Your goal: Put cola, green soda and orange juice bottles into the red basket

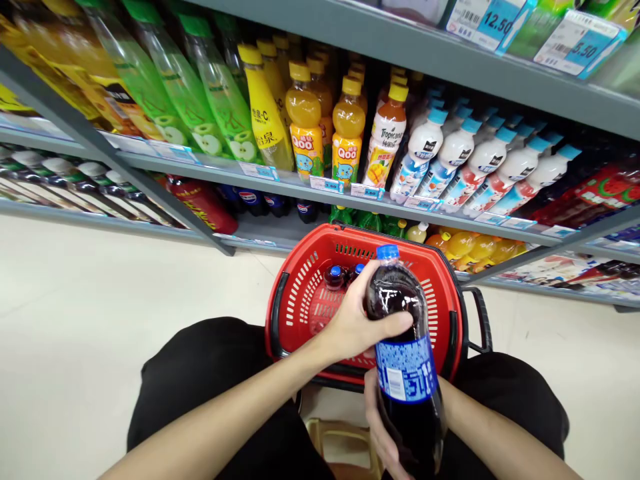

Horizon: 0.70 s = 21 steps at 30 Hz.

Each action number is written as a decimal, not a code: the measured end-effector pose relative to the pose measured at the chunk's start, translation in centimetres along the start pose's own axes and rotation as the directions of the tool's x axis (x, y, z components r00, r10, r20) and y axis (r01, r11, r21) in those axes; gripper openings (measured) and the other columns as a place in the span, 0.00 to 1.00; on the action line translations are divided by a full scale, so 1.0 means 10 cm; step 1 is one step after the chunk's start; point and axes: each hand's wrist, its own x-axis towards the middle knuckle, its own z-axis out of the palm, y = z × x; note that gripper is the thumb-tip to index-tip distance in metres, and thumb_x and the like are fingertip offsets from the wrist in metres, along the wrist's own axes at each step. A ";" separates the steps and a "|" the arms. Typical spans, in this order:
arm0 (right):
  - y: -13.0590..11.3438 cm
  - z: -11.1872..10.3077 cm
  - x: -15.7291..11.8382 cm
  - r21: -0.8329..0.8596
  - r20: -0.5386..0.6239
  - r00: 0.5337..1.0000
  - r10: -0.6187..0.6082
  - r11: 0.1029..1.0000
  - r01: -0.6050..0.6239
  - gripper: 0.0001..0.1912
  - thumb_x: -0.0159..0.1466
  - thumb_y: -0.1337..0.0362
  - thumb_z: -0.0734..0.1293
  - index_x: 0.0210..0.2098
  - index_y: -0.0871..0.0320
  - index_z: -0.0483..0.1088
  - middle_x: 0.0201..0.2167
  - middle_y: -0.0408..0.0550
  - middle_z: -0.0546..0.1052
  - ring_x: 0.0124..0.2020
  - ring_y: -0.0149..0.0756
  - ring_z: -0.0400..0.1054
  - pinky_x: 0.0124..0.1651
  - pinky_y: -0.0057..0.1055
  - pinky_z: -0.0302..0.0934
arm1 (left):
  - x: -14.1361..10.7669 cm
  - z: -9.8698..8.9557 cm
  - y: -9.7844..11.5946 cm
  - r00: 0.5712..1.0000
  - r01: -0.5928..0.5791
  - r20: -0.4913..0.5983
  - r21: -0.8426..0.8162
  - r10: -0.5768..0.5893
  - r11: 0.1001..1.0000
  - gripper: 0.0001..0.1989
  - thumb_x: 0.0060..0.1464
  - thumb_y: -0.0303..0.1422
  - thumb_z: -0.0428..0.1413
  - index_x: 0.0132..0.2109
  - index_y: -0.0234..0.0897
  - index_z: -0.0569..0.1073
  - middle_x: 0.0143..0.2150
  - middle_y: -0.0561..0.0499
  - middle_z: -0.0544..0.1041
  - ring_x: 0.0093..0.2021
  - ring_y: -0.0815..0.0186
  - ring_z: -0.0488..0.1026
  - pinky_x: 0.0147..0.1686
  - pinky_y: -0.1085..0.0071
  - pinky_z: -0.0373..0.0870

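A large cola bottle (407, 370) with a blue cap and blue label is held in front of me, slightly tilted, its barcode facing up. Around its upper part wraps my left hand (357, 313), thumb across the dark shoulder. My right hand (381, 420) grips the lower part from beneath, its fingers showing on the left side and the palm hidden behind the bottle. Just beyond and below the bottle is a red shopping basket (320, 248). Inside it are two dark bottles (336, 276) with blue caps, partly covered by my left hand.
A grey shelf (280, 183) crosses ahead, stocked with juice bottles (303, 127), green bottles (210, 87) and white bottles (425, 143). Pepsi bottles (250, 200) stand on the bottom shelf. The basket's black handle (483, 320) sticks out at right. Below me is a yellowish stool (345, 430).
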 end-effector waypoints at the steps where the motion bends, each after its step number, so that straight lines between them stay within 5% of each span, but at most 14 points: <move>1: -0.10 -0.09 0.09 -0.010 0.012 1.000 -0.018 1.000 0.018 0.42 0.46 0.26 0.77 0.38 0.60 0.78 0.40 0.65 0.84 0.40 0.55 0.82 0.41 0.47 0.77 | 0.03 -0.01 0.01 0.998 0.014 -0.057 -0.013 -0.015 1.000 0.33 0.49 0.39 0.74 0.59 0.39 0.71 0.50 0.46 0.81 0.49 0.60 0.79 0.52 0.67 0.76; 5: -0.42 -0.34 0.25 0.031 -0.027 0.995 -0.094 0.995 0.095 0.51 0.43 0.32 0.81 0.55 0.58 0.74 0.51 0.64 0.83 0.44 0.51 0.82 0.42 0.45 0.76 | 0.17 -0.10 0.04 0.952 0.077 -0.298 0.021 -0.068 0.997 0.30 0.49 0.45 0.74 0.53 0.37 0.75 0.48 0.47 0.82 0.46 0.61 0.79 0.49 0.68 0.76; 9: -0.40 -0.17 0.01 0.252 -0.211 0.946 -0.245 0.922 0.295 0.60 0.47 0.24 0.72 0.62 0.64 0.69 0.50 0.72 0.81 0.44 0.57 0.80 0.39 0.47 0.74 | 0.28 -0.25 0.09 0.873 0.093 -0.486 0.105 -0.031 0.990 0.26 0.50 0.47 0.72 0.50 0.36 0.78 0.48 0.47 0.82 0.47 0.60 0.78 0.48 0.68 0.75; 11: -0.34 0.00 -0.13 0.269 -0.344 0.884 -0.316 0.869 0.415 0.57 0.57 0.21 0.61 0.63 0.65 0.68 0.51 0.71 0.81 0.48 0.57 0.79 0.42 0.47 0.74 | 0.32 -0.34 0.12 0.852 0.090 -0.523 0.134 -0.007 0.987 0.25 0.51 0.47 0.71 0.50 0.36 0.78 0.48 0.47 0.83 0.48 0.59 0.79 0.48 0.68 0.74; 14: -0.31 0.15 -0.22 0.303 -0.465 0.814 -0.348 0.801 0.516 0.53 0.62 0.23 0.58 0.61 0.67 0.70 0.50 0.72 0.81 0.49 0.57 0.78 0.40 0.44 0.74 | 0.35 -0.43 0.17 0.832 0.086 -0.554 0.146 0.010 0.986 0.26 0.51 0.46 0.71 0.52 0.37 0.78 0.49 0.47 0.83 0.49 0.59 0.79 0.48 0.68 0.74; 21: -0.26 0.11 -0.18 0.326 -0.474 0.799 -0.370 0.769 0.549 0.47 0.65 0.26 0.59 0.56 0.66 0.74 0.45 0.65 0.83 0.38 0.46 0.79 0.23 0.27 0.68 | 0.31 -0.52 0.15 0.833 0.142 -0.549 0.079 -0.076 0.987 0.23 0.52 0.47 0.71 0.49 0.40 0.78 0.42 0.52 0.82 0.41 0.64 0.78 0.43 0.70 0.73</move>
